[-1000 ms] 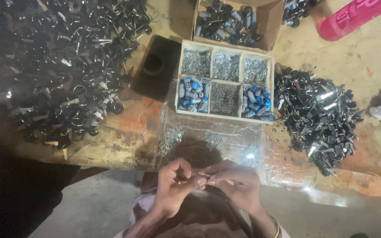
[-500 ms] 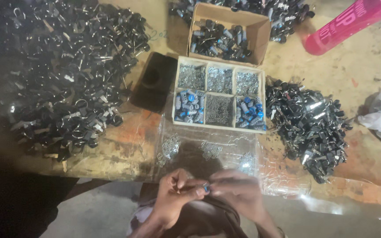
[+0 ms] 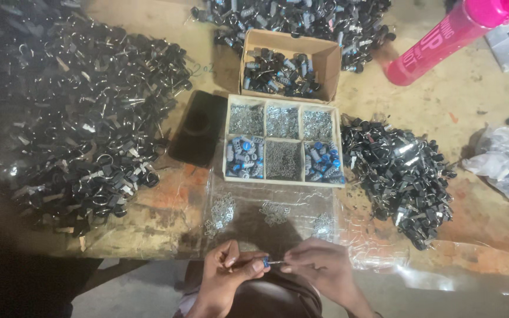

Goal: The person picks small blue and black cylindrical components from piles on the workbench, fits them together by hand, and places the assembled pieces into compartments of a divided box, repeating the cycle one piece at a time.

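Left hand (image 3: 226, 277) pinches a small blue part (image 3: 265, 263) at the near table (image 3: 478, 259) edge. Right hand (image 3: 319, 266) pinches a thin metal pin (image 3: 276, 262) lying level, its long axis left-right, tip meeting the part from the right.

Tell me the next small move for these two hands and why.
Probably push the thin metal piece further into the small blue-tipped part. The left hand pinches that part, the right hand pinches the metal piece, and the two meet end to end just off the table edge.
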Demonstrator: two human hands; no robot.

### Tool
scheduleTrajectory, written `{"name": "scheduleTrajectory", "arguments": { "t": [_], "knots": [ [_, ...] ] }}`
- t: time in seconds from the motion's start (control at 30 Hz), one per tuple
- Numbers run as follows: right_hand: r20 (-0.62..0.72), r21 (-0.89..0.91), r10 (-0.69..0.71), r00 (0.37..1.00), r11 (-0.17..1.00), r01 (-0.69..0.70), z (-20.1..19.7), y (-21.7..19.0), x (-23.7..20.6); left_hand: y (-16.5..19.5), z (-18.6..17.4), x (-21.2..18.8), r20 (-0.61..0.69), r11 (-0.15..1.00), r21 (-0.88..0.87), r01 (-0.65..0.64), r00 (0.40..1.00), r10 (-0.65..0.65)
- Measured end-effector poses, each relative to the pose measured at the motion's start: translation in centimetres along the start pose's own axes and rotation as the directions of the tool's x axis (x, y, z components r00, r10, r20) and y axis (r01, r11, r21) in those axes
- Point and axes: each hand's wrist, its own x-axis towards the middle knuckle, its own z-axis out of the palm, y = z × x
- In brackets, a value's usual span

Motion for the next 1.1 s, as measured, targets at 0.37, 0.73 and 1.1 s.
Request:
{"name": "scheduleTrajectory", "arguments": {
  "t": [0.37,0.73,1.1],
  "knots": [
    [0.262,-0.064,-0.271,0.926,0.953,0.297,-2.8,-7.4,0.8,-0.6,2.1,-4.3,0.11,0.998,0.054,-0.033,0.994,0.027],
    [-0.17,-0.266,0.407,0.897,0.858,-0.44,-5.6,-12.5,7.2,3.0,-2.4,-6.7,0.536,0.912,0.408,-0.032,0.817,-0.211],
    [-0.543,-0.693,0.245,0.803,0.411,-0.593,-6.8,-3.6,5.2,11.5,-5.5,-3.1,0.451,0.81,0.576,-0.114,0.871,-0.198]
  ]
}}
